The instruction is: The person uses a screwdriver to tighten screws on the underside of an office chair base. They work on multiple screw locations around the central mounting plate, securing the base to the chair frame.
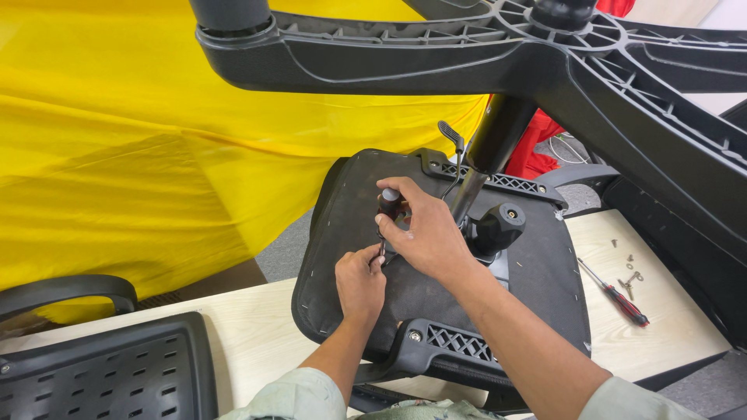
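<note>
On the light wooden counter (257,334) an office chair seat (436,288) lies upside down, black fabric underside up, its gas column and star base (545,62) rising toward the camera. Right hand (424,233) closed around the dark handle of a screwdriver (387,208), shaft pointing down at the seat underside near the tilt mechanism (494,229). Left hand (359,281) pinched shut at the tip, fingers steadying the shaft; the screw itself is hidden under them. Judgement: this goes best with the driver kept square to the seat, pressing down while turning, left fingers only guiding and clear of the tip. A second screwdriver with red handle (618,295) lies on the counter to the right, loose screws (629,272) just beside it. Perforated black chair back (101,373) at lower left; yellow cloth (156,140) behind.
</note>
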